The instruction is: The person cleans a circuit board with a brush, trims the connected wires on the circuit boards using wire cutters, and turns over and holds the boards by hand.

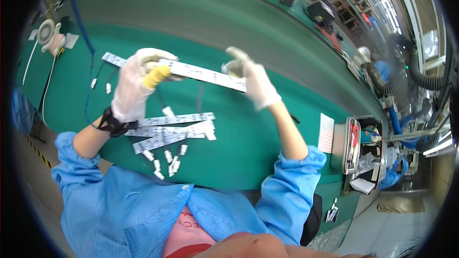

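Worker in blue work coat and white gloves

The person wears a light blue work coat with long sleeves; the cuffs are pushed up on both forearms and the fabric is a little wrinkled. Both hands, the left hand and the right hand, are covered with thin white gloves. One finger of the left hand has a yellow finger cover. On the left wrist there is a black strap. Under the open collar a pink garment is visible.
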Tool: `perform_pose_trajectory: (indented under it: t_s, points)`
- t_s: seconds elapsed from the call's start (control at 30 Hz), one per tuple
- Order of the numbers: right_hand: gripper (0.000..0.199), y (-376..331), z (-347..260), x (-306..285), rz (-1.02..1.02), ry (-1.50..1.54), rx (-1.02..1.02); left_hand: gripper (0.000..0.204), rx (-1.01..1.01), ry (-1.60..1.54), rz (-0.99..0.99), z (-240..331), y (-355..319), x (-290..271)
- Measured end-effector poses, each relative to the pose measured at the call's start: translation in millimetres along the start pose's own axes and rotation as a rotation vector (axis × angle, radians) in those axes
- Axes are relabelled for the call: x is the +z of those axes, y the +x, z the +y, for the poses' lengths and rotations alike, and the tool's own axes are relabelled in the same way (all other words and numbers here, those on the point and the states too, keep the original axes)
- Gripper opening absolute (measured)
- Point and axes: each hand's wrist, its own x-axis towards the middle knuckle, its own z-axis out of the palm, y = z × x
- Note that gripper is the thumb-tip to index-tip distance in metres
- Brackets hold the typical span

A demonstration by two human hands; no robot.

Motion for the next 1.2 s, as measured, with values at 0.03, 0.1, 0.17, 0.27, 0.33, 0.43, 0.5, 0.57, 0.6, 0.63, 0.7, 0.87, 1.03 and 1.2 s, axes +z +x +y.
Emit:
perform_pose_trajectory:
  t_s: [0.03,0.1,0.17,0.27,0.33,0.43,0.5,0.57,0.6,0.63,0.7,0.87,1.03,1.2]
  points:
    - [0.054,-8.4,0.3,18.5,-0.064,0.051,-0.122,0.059,-0.014,-0.031,-0.019,-2.4,1.3,-1.5]
    - [0.038,-22.4,1.7,49.6,-0.016,-0.33,-0.076,0.061,-0.026,-0.077,-0.05,-5.1,4.6,-3.4]
    - [0.026,-25.6,4.4,51.3,-0.08,-0.343,-0.074,0.06,0.005,-0.01,-0.04,-11.5,-1.3,-14.2]
    - [0.024,-37.9,-5.1,42.2,-0.256,-0.338,0.044,0.047,0.024,0.049,-0.083,-14.5,-8.1,-26.3]
    - [0.025,-42.9,-17.1,39.1,-0.29,-0.337,0.059,0.059,-0.077,-0.003,-0.097,-14.8,-10.0,-30.1]
    - [0.036,-35.5,-45.2,36.5,0.068,-0.363,0.071,0.062,-0.077,0.019,-0.1,-17.9,-13.6,-36.9]
    - [0.037,-44.8,-42.5,40.4,0.274,0.435,0.145,0.061,-0.08,-0.029,-0.062,-16.9,-15.5,-35.2]
    - [0.045,-50.5,-67.0,40.8,0.251,0.78,0.147,0.053,-0.051,0.02,-0.158,-19.0,-15.2,-39.1]
    - [0.05,-54.7,-73.6,40.6,0.191,0.868,0.137,0.048,-0.017,0.153,-0.224,-16.6,-13.4,-41.3]
    - [0.056,-57.6,-76.5,41.5,0.13,0.954,0.126,0.048,-0.025,0.157,-0.218,-13.6,-13.5,-40.2]
    - [0.051,-62.8,-76.5,44.4,0.183,0.911,0.172,0.045,-0.236,-0.187,-0.231,-9.6,-14.7,-35.7]
    - [0.035,-69.4,-73.7,41.5,0.292,0.794,0.218,0.044,0.238,0.313,-0.278,-20.3,-11.9,-38.4]
    - [0.033,-68.3,-82.2,42.3,0.278,0.859,0.235,0.047,0.114,0.337,-0.272,-13.9,-12.3,-41.2]
    - [0.048,-72.8,-83.2,43.5,0.32,0.85,0.243,0.048,0.153,0.373,-0.27,-11.0,-9.9,-41.9]
